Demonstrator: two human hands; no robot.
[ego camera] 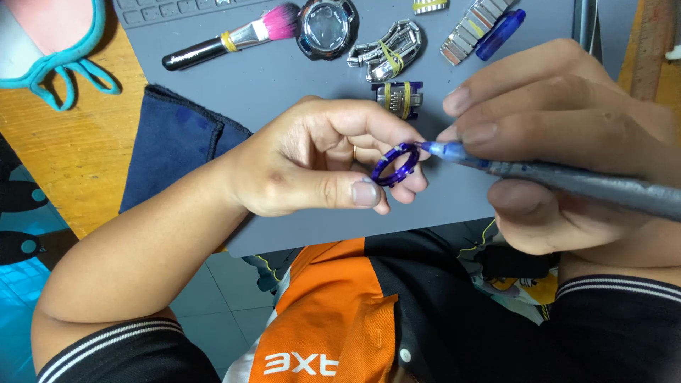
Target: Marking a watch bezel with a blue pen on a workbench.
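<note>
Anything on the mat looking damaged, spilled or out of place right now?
Nothing stands out. The left hand holds the purple ring intact, the right hand touches the pen tip to it, and the watch case, brush and banded metal links lie on the grey mat, no spills.

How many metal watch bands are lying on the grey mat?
2: a coiled one beside the watch case, and a straight one by the blue pen cap. More may be hidden.
</note>
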